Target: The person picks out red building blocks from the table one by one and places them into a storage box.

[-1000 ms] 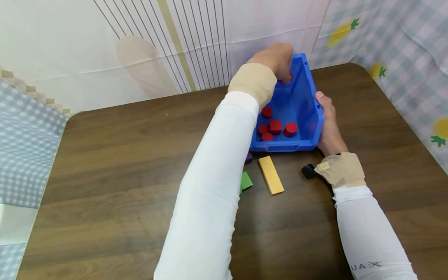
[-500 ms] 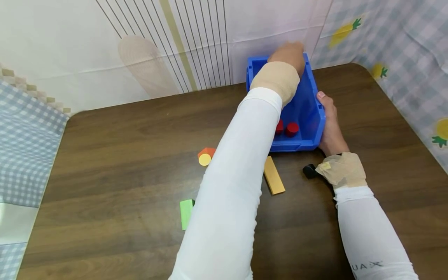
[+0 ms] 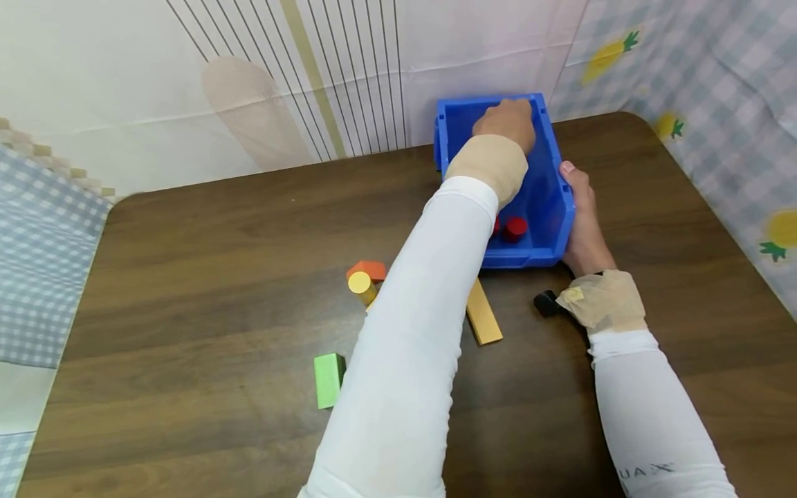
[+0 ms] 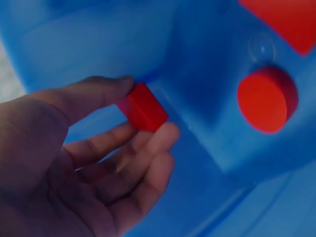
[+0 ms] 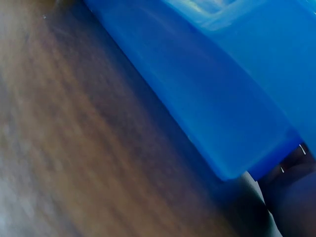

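A blue plastic bin point(image 3: 551, 187) stands near the table's back edge. My left hand point(image 3: 507, 124) is inside it. In the left wrist view, the thumb and fingertips pinch a small red block point(image 4: 144, 108) close to the bin's floor. A red cylinder point(image 4: 261, 101) lies to the right of it in that view, with a red cornered piece point(image 4: 294, 19) beyond. My right hand point(image 3: 585, 228) grips the bin's right side, thumb at the rim. The right wrist view is mostly filled by the bin's outer wall point(image 5: 197, 94). My left arm hides part of the bin's inside.
A flat yellow block point(image 3: 483, 315) lies in front of the bin. Left of my sleeve are an orange block point(image 3: 369, 270), a yellow cylinder point(image 3: 362, 285) and a green block point(image 3: 327, 380). A patterned cloth point(image 3: 473, 41) hangs behind the table point(image 3: 218, 277).
My left hand has shifted right and then lower inside the bin. The left sleeve has swung right, uncovering the orange, yellow and green blocks. My right hand keeps its hold.
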`<state>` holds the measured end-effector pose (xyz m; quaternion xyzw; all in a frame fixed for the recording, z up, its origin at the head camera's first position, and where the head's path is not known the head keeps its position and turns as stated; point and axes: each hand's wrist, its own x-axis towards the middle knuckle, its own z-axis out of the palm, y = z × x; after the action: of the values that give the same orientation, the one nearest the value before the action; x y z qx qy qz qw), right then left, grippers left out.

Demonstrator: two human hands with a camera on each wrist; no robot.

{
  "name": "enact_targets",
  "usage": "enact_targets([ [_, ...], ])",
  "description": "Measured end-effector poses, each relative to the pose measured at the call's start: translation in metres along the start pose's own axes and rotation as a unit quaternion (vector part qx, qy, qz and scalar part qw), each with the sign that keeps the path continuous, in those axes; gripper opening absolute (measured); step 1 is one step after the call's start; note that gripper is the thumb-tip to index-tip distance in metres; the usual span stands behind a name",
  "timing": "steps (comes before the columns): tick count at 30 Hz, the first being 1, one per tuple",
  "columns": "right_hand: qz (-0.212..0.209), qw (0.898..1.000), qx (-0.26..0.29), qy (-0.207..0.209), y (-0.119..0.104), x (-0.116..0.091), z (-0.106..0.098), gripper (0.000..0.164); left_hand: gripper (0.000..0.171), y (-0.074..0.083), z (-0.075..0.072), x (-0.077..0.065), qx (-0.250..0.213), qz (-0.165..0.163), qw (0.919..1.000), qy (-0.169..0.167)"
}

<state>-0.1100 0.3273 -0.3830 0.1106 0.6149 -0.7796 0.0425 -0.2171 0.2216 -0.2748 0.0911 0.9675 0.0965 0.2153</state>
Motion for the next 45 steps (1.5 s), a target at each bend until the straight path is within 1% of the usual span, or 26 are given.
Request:
enact_targets([
  [5, -0.005, 1.000, 0.001, -0.012, -0.002, 0.001, 0.002, 0.069, 0.049, 0.001, 0.007, -0.001, 0.011, -0.033, 0.9994, -0.007],
  [8, -0.005, 1.000, -0.002, -0.008, -0.007, 0.001, 0.001, 0.069, 0.049, 0.003, 0.008, 0.004, 0.027, -0.052, 0.9982, -0.011],
  [13, 0.004, 1.000, -0.002, 0.004, -0.009, 0.000, 0.000, 0.069, 0.051, 0.003, 0.013, 0.013, 0.048, -0.057, 0.9970, -0.018],
  [19, -0.007, 1.000, 0.027, 0.010, -0.009, -0.001, 0.001, 0.066, 0.048, 0.000, 0.020, 0.027, 0.036, -0.064, 0.9969, -0.026],
  [23, -0.012, 0.999, 0.041, 0.008, -0.012, 0.000, -0.002, 0.066, 0.048, 0.005, 0.020, 0.035, 0.036, -0.058, 0.9975, -0.020],
  [27, -0.011, 0.999, 0.042, 0.009, -0.013, -0.001, -0.003, 0.068, 0.048, 0.007, 0.023, 0.038, 0.039, -0.045, 0.9981, -0.017],
  [33, -0.007, 1.000, 0.024, 0.006, -0.009, -0.001, 0.002, 0.067, 0.049, -0.002, 0.027, 0.037, 0.038, -0.028, 0.9988, -0.010],
  [39, 0.003, 1.000, 0.011, 0.013, -0.005, -0.001, 0.005, 0.069, 0.048, -0.008, 0.031, 0.033, 0.048, -0.026, 0.9985, -0.005],
  [45, 0.012, 1.000, 0.005, 0.013, 0.000, -0.001, 0.010, 0.071, 0.047, -0.016, 0.037, 0.033, 0.059, -0.020, 0.9980, -0.011],
])
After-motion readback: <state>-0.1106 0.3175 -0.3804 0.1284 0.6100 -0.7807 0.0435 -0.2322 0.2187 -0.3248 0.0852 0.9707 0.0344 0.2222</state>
